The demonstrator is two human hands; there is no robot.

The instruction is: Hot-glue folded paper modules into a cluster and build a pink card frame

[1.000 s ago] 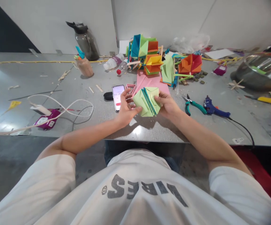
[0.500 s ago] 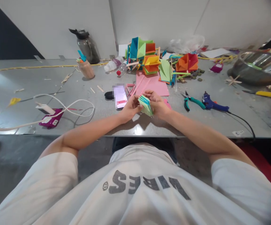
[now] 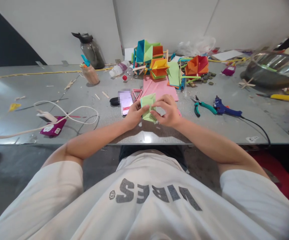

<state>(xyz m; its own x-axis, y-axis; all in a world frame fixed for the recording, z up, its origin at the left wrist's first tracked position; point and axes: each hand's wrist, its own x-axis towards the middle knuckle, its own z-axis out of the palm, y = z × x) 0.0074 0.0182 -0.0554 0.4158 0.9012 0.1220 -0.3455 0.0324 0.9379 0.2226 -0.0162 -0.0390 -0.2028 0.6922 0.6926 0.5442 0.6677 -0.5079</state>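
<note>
A light green folded paper (image 3: pixel 149 100) is held upright above the table's front part, with a thin blue edge showing on its left side. My left hand (image 3: pixel 135 113) grips it from the left, thumb across the front face. My right hand (image 3: pixel 169 110) is at its right side, thumb and index finger curved against the paper with a small gap between them. Behind the hands lie pink paper sheets (image 3: pixel 168 91) and pink folded strips (image 3: pixel 136 94). A phone (image 3: pixel 126 101) with a lit screen is just beyond my left hand.
Colourful folded-paper models (image 3: pixel 157 60) stand at the back, with an orange one (image 3: pixel 197 66) to their right. Pliers (image 3: pixel 206 106) and a blue glue gun (image 3: pixel 227 108) lie right. A metal bowl (image 3: pixel 257 75) sits farther right. At left are a white cable (image 3: pixel 81 108) and a dark bottle (image 3: pixel 91 51).
The green paper has turned so its broad face shows instead of its layered blue-and-green edges. My right hand has shifted its fingers to the paper's right edge. The view has moved slightly.
</note>
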